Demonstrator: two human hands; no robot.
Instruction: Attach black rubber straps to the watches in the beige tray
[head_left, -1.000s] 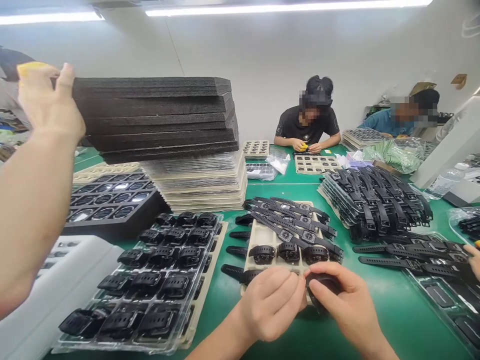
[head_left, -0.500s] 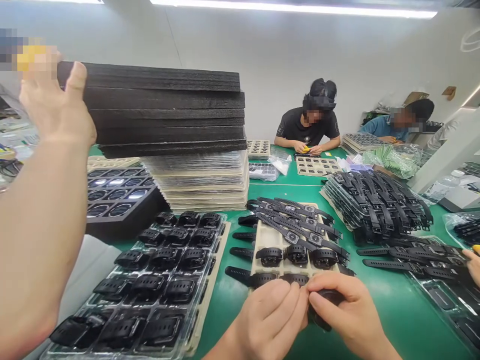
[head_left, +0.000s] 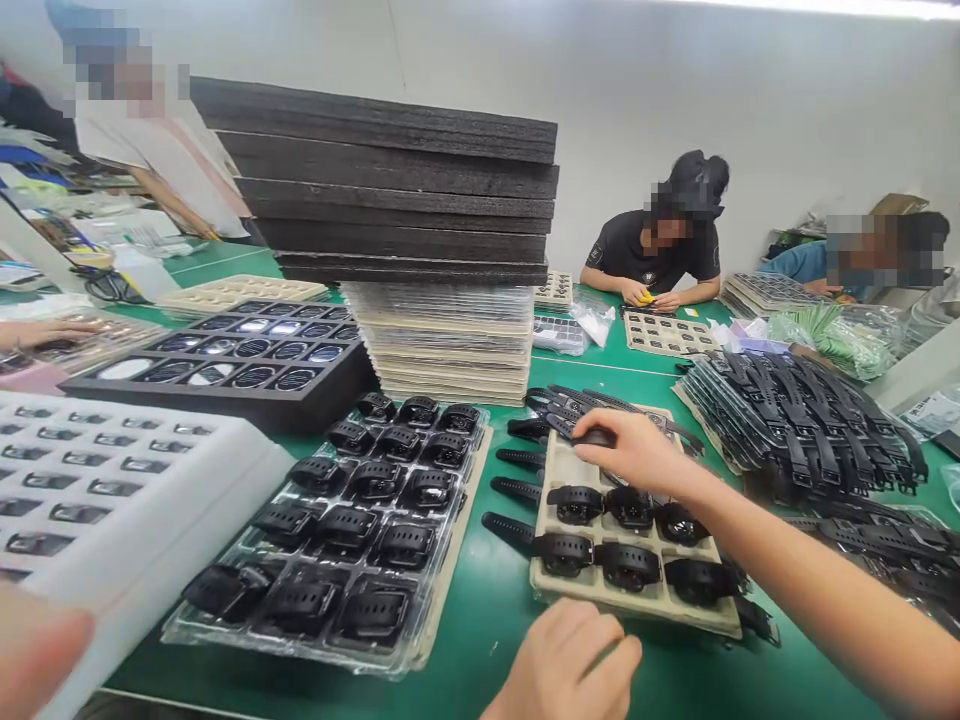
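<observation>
My right hand [head_left: 637, 450] reaches over the beige tray [head_left: 562, 590] and grips a black smartwatch [head_left: 596, 436] above its far-left compartments, much of the watch covered by the fingers. Two nearer rows of the tray hold rolled-up black watches [head_left: 564, 553], and other watches with straps laid out straight [head_left: 577, 400] lie across its far end. Just in front of the tray's near edge, my left hand [head_left: 574, 660] is loosely curled over the green table, with no item showing in it. To the left, a clear plastic tray [head_left: 409, 655] carries several rows of black watches.
Behind the clear tray stands a tall stack of black foam slabs [head_left: 405, 215] on pale trays [head_left: 450, 350]. A black foam tray of watch faces [head_left: 247, 385] and a white foam block [head_left: 172, 540] are at left. Strap-covered trays [head_left: 817, 420] sit at right. Co-workers sit opposite.
My right hand has left my left hand and moved forward over the tray with the watch. A co-worker's arm has withdrawn from the black foam stack. The view has turned left.
</observation>
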